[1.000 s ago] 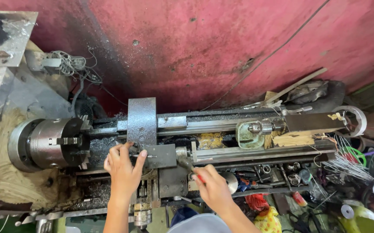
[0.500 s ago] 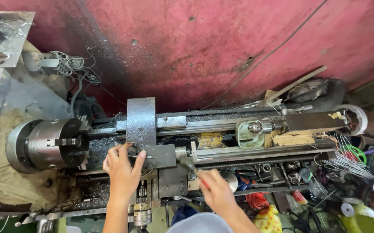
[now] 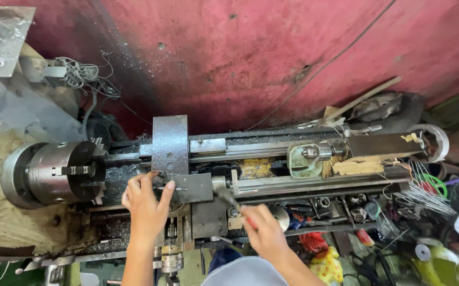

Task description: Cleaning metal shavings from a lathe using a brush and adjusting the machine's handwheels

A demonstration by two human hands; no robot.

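Chuck (image 3: 55, 173) far left on lathe (image 3: 271, 151), jaws bare. Left hand (image 3: 146, 204) just right of it, fingers curled over tool post (image 3: 189, 188), thumb pressed against its near side. Grey slide (image 3: 170, 144) rises behind, toward red wall (image 3: 250, 58). Right hand (image 3: 264, 230) closed round red-handled tool (image 3: 232, 204), tip angled up-left, touching carriage just right of post. Tailstock drill chuck (image 3: 314, 153) well right. Clutter of wires (image 3: 425, 193) far right.

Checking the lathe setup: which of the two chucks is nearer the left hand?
The big jawed chuck on the headstock, beside the left hand; the small drill chuck sits farther right.
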